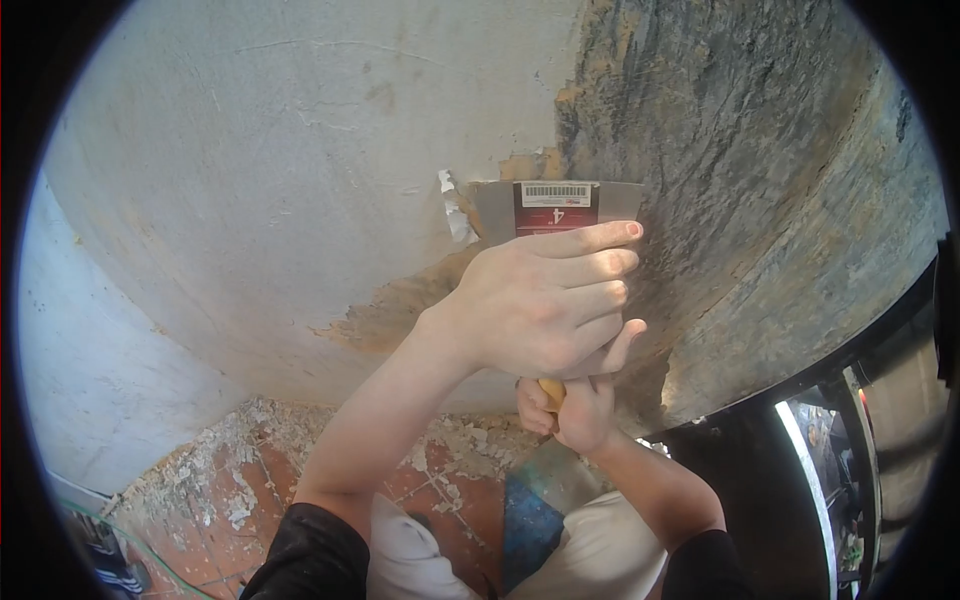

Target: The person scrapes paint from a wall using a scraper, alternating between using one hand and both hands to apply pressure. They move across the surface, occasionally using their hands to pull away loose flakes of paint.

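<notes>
The person's right hand (585,415) is wrapped around the yellow handle (551,394) of a scraper (555,205). The left hand (545,300) lies higher up over the tool, back toward the camera, fingers stretched out to the right across the lower blade; its palm is hidden, so how firmly it presses cannot be told. The scraper lies against the wall (280,180), edge pointing away from the person, its red label showing a barcode and an upside-down 4. Just left of the blade hangs a curled strip of pale paint (457,210). Pale coating covers the wall's left side; dark, rough surface (710,140) shows on the right. Below, chips (240,505) litter the reddish tiled floor (185,548).
</notes>
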Motion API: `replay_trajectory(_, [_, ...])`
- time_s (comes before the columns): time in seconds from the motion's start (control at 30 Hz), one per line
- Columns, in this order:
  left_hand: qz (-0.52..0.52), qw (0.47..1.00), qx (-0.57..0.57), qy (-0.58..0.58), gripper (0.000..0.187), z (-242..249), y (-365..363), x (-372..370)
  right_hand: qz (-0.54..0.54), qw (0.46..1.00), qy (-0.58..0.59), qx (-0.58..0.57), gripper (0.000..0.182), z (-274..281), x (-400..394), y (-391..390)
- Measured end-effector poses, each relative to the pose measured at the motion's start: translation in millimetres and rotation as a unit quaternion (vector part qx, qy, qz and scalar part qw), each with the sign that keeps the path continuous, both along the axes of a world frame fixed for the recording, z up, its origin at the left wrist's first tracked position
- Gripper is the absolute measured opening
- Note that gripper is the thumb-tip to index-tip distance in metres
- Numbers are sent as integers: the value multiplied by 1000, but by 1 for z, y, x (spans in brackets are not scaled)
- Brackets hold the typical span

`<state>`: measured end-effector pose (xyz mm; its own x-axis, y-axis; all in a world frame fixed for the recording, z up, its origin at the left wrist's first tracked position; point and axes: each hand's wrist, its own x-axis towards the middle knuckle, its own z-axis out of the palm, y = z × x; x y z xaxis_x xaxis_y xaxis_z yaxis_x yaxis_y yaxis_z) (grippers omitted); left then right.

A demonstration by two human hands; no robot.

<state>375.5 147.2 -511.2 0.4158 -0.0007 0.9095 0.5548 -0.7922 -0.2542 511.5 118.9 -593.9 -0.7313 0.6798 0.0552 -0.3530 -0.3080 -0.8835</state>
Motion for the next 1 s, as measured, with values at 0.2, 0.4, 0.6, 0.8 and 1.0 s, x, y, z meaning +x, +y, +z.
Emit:
replay_trajectory(0.2, [15,993,-66,92,15,-18,-8,4,-3,999,-28,20,52,-28,-1,-17])
replay_trajectory(0.4, [34,995,-55,74,16,-28,-9,4,88,996,10,33,64,-47,2,-4])
replay_trajectory(0.6, [22,997,-32,63,18,-15,-11,-1,97,995,23,15,58,-26,4,-6])
replay_trajectory(0.8, [-6,997,-66,30,20,-5,-15,1,212,964,72,-144,52,-7,12,-10])
replay_trajectory(1.0, [-10,999,-37,-1,22,7,-9,-3,161,979,-8,-124,57,21,4,-16])
